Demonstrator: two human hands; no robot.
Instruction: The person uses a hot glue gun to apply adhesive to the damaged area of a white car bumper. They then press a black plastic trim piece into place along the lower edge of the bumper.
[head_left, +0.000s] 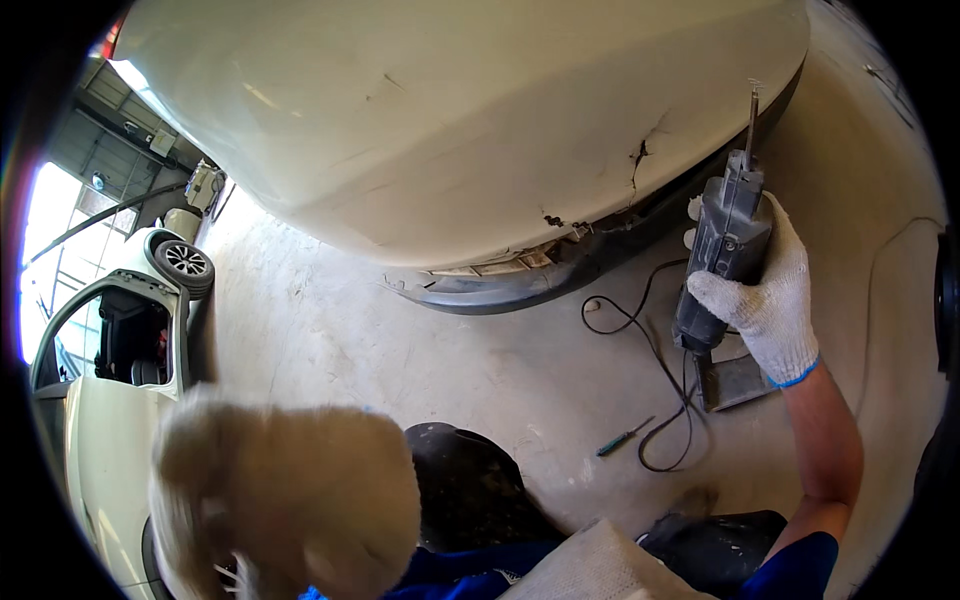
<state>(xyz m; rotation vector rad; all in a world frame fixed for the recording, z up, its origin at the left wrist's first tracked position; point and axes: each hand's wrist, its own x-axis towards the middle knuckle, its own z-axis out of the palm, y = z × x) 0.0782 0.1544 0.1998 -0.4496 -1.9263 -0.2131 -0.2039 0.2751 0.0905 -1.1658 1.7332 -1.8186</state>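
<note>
My right hand, in a white knit glove, is wrapped round a black corded plastic welder. Its thin metal rod points away from me, and a small zigzag wire shows at the tip. Beyond and left of the tool is a cream car bumper with a split and a broken lower edge above dark trim. Close to the camera at lower left is my left hand, also gloved. Motion smears it, so its fingers and anything in them cannot be made out.
A black cable loops over the grey floor beside a screwdriver. Under my right wrist lies a dark flat piece. Another light-coloured car with an open window stands at left, near a wheel.
</note>
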